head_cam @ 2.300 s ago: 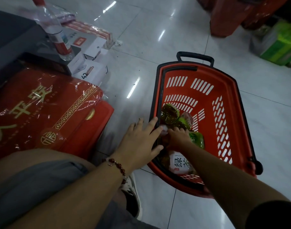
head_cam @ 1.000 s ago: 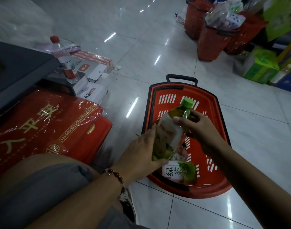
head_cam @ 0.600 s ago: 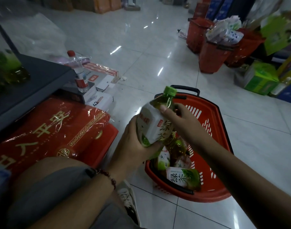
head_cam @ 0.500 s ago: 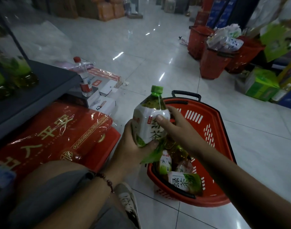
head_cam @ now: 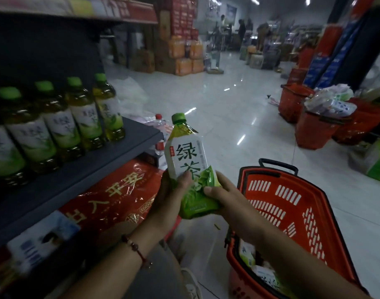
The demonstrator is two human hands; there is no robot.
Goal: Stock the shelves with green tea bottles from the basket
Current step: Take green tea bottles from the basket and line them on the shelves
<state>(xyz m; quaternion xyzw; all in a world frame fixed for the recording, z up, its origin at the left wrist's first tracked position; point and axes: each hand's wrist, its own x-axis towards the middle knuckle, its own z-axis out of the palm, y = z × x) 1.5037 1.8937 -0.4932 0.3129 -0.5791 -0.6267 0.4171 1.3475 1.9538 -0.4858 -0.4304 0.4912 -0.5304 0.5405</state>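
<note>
Plainly the step in hand is the carry from basket to shelf: one bottle is up and out, held in the air between the two, and it is not yet placed. The shelf (head_cam: 111,160) is the biggest thing here, a flat dark grey board with a squared front edge, matte and hard-looking, and it bears a row of shelved bottles (head_cam: 77,117) along its back, upright and shoulder to shoulder, with bare board in front of them and at the near corner. Below it lie red gift boxes (head_cam: 111,197) wrapped in crinkled clear film that catches the light. On the glossy tiled floor to the right stands the basket (head_cam: 292,203), red moulded plastic with slotted walls and a black handle, and more bottles show low in its near end. The green tea bottle (head_cam: 188,162) is clear plastic, round-shouldered, with amber liquid at the neck, a smooth white-and-green shrink label and a ribbed green cap; it tilts slightly left. The left hand (head_cam: 169,197) wraps the lower body from the left, thumb across the label, while the right hand (head_cam: 225,197) clasps the base from the right. I judge the next move calls for swinging it left, keeping it upright, and setting its base on the bare board beside the end of the row without knocking a neighbour
</note>
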